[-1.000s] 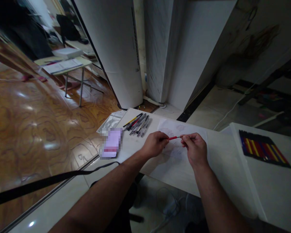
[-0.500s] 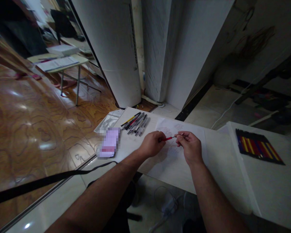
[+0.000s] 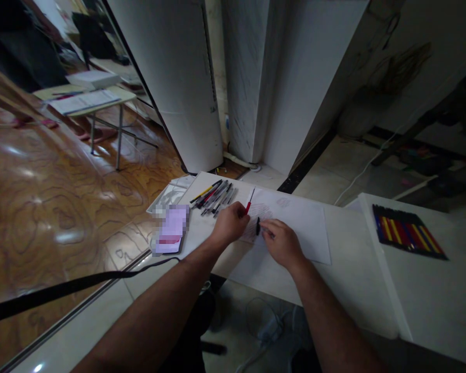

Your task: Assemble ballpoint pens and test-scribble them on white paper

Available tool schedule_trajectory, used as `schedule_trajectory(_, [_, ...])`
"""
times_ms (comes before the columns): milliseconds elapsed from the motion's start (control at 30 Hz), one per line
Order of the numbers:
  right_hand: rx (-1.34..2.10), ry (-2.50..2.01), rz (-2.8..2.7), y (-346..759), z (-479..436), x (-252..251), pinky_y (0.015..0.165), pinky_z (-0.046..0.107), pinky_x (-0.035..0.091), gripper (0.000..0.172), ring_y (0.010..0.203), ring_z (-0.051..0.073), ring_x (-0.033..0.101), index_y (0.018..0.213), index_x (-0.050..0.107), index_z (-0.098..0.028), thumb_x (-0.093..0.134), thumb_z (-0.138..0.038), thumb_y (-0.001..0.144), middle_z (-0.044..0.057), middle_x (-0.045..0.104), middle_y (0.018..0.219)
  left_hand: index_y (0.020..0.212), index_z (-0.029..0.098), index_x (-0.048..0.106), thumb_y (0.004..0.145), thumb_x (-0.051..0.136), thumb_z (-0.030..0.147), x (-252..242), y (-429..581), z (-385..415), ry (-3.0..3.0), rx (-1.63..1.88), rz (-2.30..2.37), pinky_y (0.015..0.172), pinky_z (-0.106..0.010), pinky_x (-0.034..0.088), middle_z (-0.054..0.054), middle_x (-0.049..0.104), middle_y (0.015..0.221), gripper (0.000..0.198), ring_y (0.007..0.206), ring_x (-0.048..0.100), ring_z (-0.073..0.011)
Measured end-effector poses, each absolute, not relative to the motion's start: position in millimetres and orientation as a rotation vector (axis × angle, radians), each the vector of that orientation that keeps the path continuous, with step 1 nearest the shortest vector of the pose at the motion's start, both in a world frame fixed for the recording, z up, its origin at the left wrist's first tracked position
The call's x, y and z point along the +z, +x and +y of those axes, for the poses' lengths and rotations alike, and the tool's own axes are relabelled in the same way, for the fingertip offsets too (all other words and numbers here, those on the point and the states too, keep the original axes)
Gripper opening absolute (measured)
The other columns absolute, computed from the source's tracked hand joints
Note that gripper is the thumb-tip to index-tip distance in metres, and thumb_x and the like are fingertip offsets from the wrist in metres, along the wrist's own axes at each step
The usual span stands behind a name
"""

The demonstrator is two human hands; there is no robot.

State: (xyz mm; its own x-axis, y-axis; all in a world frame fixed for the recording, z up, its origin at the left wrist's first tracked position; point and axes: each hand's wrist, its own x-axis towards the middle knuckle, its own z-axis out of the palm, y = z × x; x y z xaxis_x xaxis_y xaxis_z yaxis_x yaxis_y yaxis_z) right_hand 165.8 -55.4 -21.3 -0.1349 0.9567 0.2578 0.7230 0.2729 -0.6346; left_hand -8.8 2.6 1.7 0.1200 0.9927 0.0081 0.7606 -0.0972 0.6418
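Observation:
My left hand (image 3: 230,223) is closed around a slim red piece with a thin dark rod (image 3: 249,207), much like a small screwdriver; the rod points up and away. Just to the right, my right hand (image 3: 281,241) pinches a short black cap-like piece (image 3: 258,226) at its fingertips. Both hands are low over white paper (image 3: 308,228) marked with reddish scribbled lines. Beyond my left hand lies a loose bunch of pens (image 3: 216,197), mostly clear-barrelled, with a yellow one and a red one among them.
A phone (image 3: 173,228) with a blurred screen lies at the left edge of the white table (image 3: 345,264). On the raised surface at right is a flat set of coloured pens (image 3: 409,233). Another person's legs (image 3: 27,93) stand by a small folding table (image 3: 124,97).
My hands have moved apart and slightly left. The red piece's rod, which met my right fingers, now points upward. A black piece now shows at my right fingertips.

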Motion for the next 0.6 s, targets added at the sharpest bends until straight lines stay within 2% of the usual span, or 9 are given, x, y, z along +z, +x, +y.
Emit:
schedule_trajectory(433, [0.419,-1.742,-2.063,160.3,-59.3,-12.0,0.09,0.029,0.046,0.027,0.1,0.019,0.058,0.111,0.07,-0.025,0.057,-0.022,0.087,0.006,0.066,0.107,0.083,0.018,0.065,0.076,0.061,0.024,3.3,-5.1,-0.9,1.972,0.511,1.679,0.064,-0.026,0.04,-0.004,0.07,0.079,0.01,0.071,0.061,-0.0168])
schedule_trajectory(600, [0.425,-1.745,-2.075,159.0,-59.1,-12.5,0.09,0.029,0.046,0.033,0.101,0.019,0.058,0.12,0.066,-0.026,0.057,-0.025,0.088,0.006,0.064,0.109,0.085,0.018,0.066,0.076,0.061,0.023,1.3,-5.7,-0.9,1.991,0.504,1.658,0.064,-0.027,0.041,-0.004,0.07,0.08,0.011,0.071,0.061,-0.0171])
